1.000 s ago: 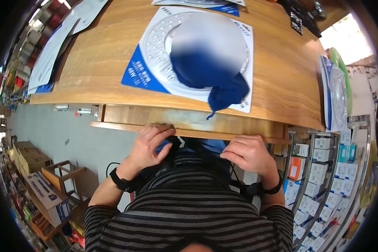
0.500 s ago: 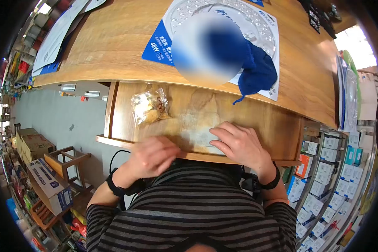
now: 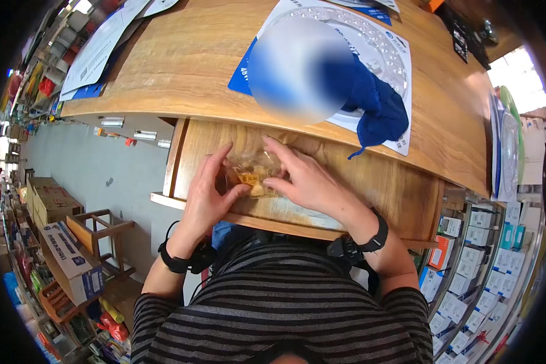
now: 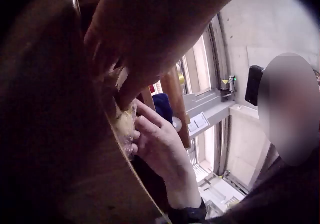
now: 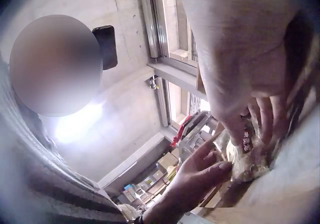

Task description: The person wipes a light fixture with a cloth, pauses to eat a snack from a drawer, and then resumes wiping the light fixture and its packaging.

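A clear plastic bag (image 3: pixel 249 176) with yellowish pieces inside lies in the pulled-out wooden drawer (image 3: pixel 400 200). My left hand (image 3: pixel 205 191) holds its left side, thumb at the near edge and fingers along the far side. From the right, my right hand (image 3: pixel 312 182) grips the same bag with thumb and fingers. In the right wrist view small printed characters show on the bag (image 5: pixel 246 164), beside the left thumb. The left wrist view has the bag (image 4: pixel 126 126) between both hands, partly hidden by the fingers.
On the desktop (image 3: pixel 164 79) above the drawer lie a blue-and-white lamp package (image 3: pixel 400 73) and a dark blue cloth pouch (image 3: pixel 385 121). Papers (image 3: pixel 97 57) sit at the left. A cardboard box (image 3: pixel 70 261) and a wooden stool (image 3: pixel 103 233) stand on the floor; shelves of small boxes (image 3: pixel 458 273) are at the right.
The drawer came further out, showing the bag inside. Both hands left the drawer's front edge and moved in to the bag, which now sits between them, nearer the drawer front.
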A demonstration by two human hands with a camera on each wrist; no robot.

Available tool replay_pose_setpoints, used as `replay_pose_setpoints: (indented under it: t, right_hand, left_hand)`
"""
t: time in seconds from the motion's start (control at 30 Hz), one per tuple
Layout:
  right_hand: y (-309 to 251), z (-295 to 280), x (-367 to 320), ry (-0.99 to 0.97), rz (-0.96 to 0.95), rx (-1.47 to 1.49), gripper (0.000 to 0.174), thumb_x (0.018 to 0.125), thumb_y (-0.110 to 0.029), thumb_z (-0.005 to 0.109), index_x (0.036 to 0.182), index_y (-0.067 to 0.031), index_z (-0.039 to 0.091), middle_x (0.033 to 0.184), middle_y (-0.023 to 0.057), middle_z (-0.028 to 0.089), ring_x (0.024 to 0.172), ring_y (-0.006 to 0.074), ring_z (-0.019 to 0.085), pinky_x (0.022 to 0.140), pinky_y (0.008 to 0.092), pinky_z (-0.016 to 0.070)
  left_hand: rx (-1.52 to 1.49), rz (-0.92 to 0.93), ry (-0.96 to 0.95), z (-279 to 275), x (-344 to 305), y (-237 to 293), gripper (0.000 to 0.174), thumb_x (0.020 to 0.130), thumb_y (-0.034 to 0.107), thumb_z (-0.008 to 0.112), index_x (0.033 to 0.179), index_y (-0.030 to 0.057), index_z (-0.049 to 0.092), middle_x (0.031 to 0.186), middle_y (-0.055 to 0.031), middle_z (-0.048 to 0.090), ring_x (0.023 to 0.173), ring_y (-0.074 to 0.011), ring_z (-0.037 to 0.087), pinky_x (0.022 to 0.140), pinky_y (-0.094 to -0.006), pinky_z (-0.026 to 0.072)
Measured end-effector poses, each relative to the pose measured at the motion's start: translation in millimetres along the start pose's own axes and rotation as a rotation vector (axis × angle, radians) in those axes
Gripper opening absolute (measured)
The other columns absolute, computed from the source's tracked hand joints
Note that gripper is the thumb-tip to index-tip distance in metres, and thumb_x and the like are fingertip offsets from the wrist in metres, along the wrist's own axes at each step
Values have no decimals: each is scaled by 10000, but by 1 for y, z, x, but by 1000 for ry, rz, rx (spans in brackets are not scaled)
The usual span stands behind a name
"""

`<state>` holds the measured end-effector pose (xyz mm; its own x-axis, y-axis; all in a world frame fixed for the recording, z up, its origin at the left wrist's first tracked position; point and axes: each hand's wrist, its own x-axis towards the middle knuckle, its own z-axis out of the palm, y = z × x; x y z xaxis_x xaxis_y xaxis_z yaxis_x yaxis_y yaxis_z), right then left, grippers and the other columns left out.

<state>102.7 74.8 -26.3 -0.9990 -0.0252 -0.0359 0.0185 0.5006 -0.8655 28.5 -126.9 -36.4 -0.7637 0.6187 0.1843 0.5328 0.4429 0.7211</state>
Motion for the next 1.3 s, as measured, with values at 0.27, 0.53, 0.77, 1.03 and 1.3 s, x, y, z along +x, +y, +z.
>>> replay_pose_setpoints:
  t: [0.27, 0.53, 0.77, 1.03, 1.3]
  right_hand:
    - [-6, -14, -27, 160, -351, -204, 164, 742, -10, 669, 897, -60, 682, 1163, 104, 590, 867, 226, 622, 697, 315, 526]
    - [-18, -20, -36, 258, -476, -440, 103, 688, -136, 659, 758, -61, 648, 1048, 62, 606, 910, 229, 585, 692, 334, 502]
    - [-32, -28, -32, 69, -362, -926, 136, 718, -188, 575, 752, -93, 666, 1030, 68, 605, 935, 188, 555, 730, 337, 425]
    - [-39, -22, -25, -109, -319, -1101, 183, 710, -216, 594, 743, -77, 707, 970, 73, 598, 986, 225, 519, 796, 375, 392]
    - [-33, -50, -41, 127, -445, -659, 172, 735, -214, 649, 809, -63, 683, 1119, 59, 604, 1096, 201, 520, 904, 360, 397]
  left_hand:
    - [-100, 225, 97, 6, -10, 5, 817, 634, -86, 749, 1365, 35, 404, 1088, -122, 538, 971, -233, 585, 839, -325, 511]
    - [-79, 120, -129, 17, -4, -1, 544, 668, -27, 711, 1191, 36, 574, 1098, -148, 626, 1010, -320, 600, 865, -364, 493]
    - [-90, 154, -150, 27, 1, 9, 393, 674, -18, 687, 1061, 16, 631, 1027, -159, 647, 948, -326, 624, 799, -366, 508]
    - [-136, 60, -158, 29, 2, 12, 337, 671, -44, 659, 1005, 0, 642, 950, -156, 649, 852, -303, 639, 748, -340, 508]
    - [-173, 42, -183, 31, 4, 15, 323, 693, 13, 693, 1014, 12, 653, 933, -145, 661, 839, -279, 646, 723, -322, 511]
